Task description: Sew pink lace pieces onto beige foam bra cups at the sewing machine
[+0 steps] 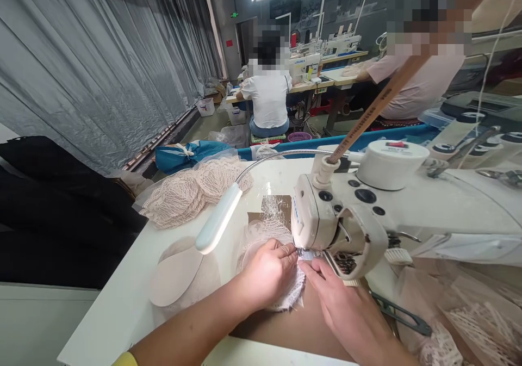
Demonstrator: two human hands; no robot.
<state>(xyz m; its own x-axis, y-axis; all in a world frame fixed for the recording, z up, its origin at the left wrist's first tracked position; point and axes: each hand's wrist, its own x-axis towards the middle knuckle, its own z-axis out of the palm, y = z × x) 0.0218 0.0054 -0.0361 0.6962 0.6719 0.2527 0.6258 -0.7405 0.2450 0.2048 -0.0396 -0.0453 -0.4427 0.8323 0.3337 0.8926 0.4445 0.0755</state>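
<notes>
A pale pink lace cup piece (pixel 294 295) lies under the head of a white sewing machine (pixel 308 213). My left hand (pixel 269 273) rests on it with curled fingers, its fingertips close to the presser foot. From the other side my right hand (pixel 346 306) reaches in, thumb and fingers together at the edge of the lace beside the needle area. The machine head and my fingers hide the needle and the stitch line. Under the work is a brown board (pixel 293 330). Smooth beige cup pieces (pixel 175 279) lie to the left of my left forearm.
Stacked lace pieces (pixel 183 194) sit at the table's back left. A gooseneck lamp (pixel 220 219) arches over the work. Dark scissors-like metal tool (pixel 402 314) and a heap of sheer lace fabric (pixel 468 317) lie right of my right hand. Two people sit at machines ahead.
</notes>
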